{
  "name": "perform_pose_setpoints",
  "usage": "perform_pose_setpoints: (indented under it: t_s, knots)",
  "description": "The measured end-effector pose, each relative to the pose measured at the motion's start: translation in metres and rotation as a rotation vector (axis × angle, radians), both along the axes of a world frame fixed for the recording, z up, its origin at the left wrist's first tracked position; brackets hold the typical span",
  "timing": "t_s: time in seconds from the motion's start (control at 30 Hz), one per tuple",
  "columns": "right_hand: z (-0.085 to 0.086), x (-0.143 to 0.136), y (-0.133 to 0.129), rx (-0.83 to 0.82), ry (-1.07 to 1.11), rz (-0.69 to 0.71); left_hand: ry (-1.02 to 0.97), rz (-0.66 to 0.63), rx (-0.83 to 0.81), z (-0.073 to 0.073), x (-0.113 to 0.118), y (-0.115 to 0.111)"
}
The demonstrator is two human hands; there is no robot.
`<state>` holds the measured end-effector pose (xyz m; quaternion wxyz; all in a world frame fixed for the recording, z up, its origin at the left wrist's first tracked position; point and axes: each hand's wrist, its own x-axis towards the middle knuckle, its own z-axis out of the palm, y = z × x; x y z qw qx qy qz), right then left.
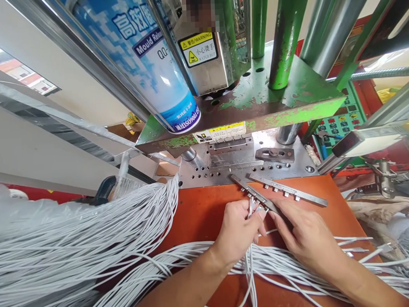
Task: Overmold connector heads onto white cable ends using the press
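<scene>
My left hand (240, 230) is closed around the ends of a few white cables (251, 277), which hang down from it over the orange table. The cable ends meet the side of a narrow steel mould bar (242, 184) with small metal connectors along it. My right hand (303, 233) grips the near end of that bar between thumb and fingers. Just beyond lies a second steel bar (308, 199), with several small metal connectors along its edge. My fingers partly hide the contact between cables and bar.
Bundles of white cables (126, 214) cover the left and the table's (199, 203) front. Behind stands a green press with a steel bed (205, 182), a mould block (229, 155) and a clamp (274, 154). A blue spray can (162, 83) stands above, by a hot-surface warning label (198, 50).
</scene>
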<state>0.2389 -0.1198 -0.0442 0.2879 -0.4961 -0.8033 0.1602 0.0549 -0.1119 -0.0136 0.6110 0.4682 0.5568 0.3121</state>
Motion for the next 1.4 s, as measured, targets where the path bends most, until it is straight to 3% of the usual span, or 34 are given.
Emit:
perform_pose_setpoints:
  t_s: [0.23, 0.47, 0.57, 0.67, 0.93, 1.2, 1.4]
  knots:
    - [0.000, -0.001, 0.001, 0.078, 0.004, -0.020, -0.022, -0.060, -0.040, 0.002, -0.002, 0.002]
    - [0.001, -0.002, 0.001, -0.018, 0.018, 0.075, -0.060, 0.003, -0.068, -0.003, 0.004, 0.004]
    - [0.001, 0.000, 0.002, -0.011, 0.075, 0.004, -0.007, -0.063, -0.003, -0.003, -0.006, 0.008]
    - [0.002, 0.002, 0.003, -0.022, 0.128, -0.030, 0.118, -0.014, 0.081, -0.001, -0.020, 0.012]
    - [0.001, 0.000, 0.003, -0.033, 0.091, 0.008, 0.101, -0.120, -0.029, 0.001, -0.027, 0.017]
    - [-0.003, -0.001, -0.001, 0.050, 0.007, 0.064, 0.102, -0.132, -0.067, -0.006, -0.025, 0.021]
    - [0.000, -0.001, -0.002, 0.061, -0.014, 0.068, 0.114, -0.156, -0.064, -0.004, -0.026, 0.022]
